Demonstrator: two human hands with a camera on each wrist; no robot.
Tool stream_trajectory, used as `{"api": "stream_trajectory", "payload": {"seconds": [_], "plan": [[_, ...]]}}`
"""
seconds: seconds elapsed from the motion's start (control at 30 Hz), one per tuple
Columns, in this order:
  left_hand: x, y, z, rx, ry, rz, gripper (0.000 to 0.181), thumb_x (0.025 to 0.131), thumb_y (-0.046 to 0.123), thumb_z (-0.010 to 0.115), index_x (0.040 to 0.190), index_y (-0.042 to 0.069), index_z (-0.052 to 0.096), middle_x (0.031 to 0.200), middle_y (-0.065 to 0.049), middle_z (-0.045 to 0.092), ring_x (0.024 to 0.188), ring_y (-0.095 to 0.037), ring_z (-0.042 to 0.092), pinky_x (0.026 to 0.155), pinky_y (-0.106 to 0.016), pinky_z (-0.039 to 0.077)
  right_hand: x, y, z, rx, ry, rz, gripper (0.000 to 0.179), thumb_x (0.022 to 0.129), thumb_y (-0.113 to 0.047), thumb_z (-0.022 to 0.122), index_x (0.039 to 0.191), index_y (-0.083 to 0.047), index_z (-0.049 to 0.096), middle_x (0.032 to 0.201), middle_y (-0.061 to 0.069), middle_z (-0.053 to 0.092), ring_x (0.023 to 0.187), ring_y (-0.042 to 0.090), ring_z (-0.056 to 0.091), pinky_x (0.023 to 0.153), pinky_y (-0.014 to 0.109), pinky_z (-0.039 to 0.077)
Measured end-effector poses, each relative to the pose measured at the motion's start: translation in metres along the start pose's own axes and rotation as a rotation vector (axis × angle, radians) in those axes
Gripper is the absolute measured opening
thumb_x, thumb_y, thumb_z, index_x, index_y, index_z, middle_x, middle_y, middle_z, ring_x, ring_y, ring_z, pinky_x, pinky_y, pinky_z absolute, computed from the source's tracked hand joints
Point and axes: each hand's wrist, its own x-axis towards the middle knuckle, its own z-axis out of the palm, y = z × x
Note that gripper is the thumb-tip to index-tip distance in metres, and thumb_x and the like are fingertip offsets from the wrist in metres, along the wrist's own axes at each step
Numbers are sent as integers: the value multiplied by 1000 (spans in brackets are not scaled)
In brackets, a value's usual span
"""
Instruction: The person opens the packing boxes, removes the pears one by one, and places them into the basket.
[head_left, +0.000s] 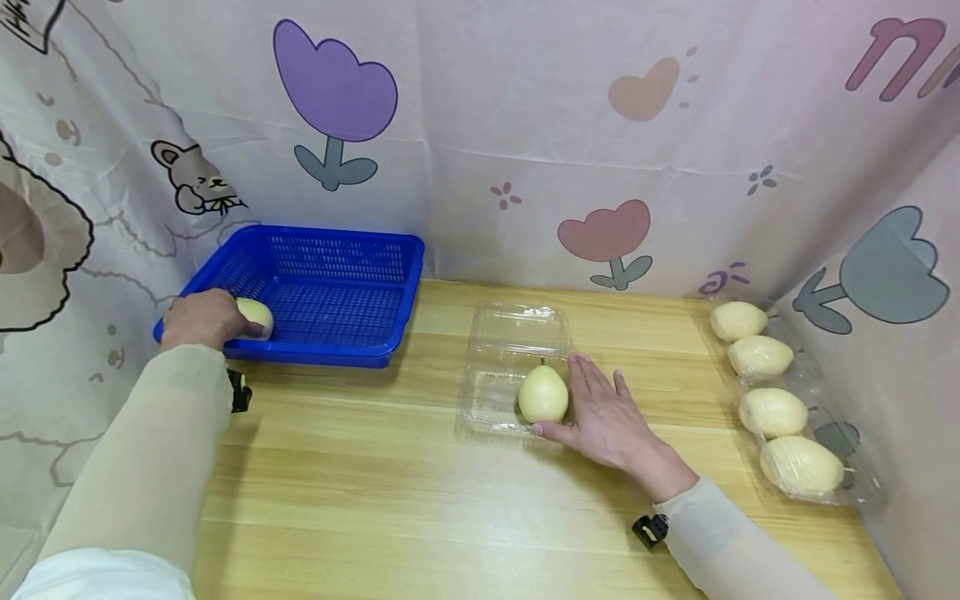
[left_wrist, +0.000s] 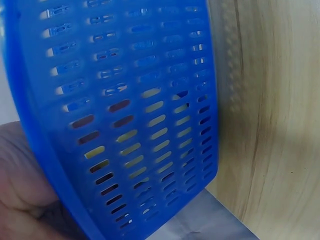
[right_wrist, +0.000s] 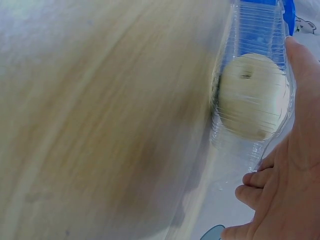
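Observation:
Inside the left end of a blue plastic basket (head_left: 392, 325), my left hand (head_left: 201, 318) grips a pale yellow pear (head_left: 257, 315), the thumb along its near side. In the left wrist view, the basket wall (left_wrist: 145, 120) mostly hides the pear and fingers; bits of both show through the slots. A clear clamshell box (head_left: 487, 400) lies with its lid folded back, one pear (head_left: 543, 395) in its right part. My right hand (head_left: 611, 425) rests against the box's right side, fingers extended and thumb at the near corner. The right wrist view shows that hand (right_wrist: 295, 165) along the box wall.
At the right of the wooden table (head_left: 420, 500) lie clear boxes holding several pears (head_left: 801, 465). A printed cloth (head_left: 480, 100) hangs behind the table and at both sides. The basket stands against the cloth at the back left.

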Motion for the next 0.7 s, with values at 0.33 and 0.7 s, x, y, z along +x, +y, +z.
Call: {"api": "stream_trajectory", "payload": {"seconds": [0.33,0.7], "plan": [[-2,-3,-4,-42,-42,-43,94,89,58,78,134,-19,49,128,-45,51,110,-56,53,89,-66,54,0,-1,-1,-3,3,-3,131,83,-93,51,166,4,17,172,25,22,159,43,26,126,73,15],[-5,-2,-8,-77,-28,-45,78,93,46,76,129,-19,53,127,-44,52,111,-55,55,90,-68,54,-1,-1,-2,1,5,-1,132,83,-93,51,166,3,18,172,25,23,159,42,26,126,73,15]]}}
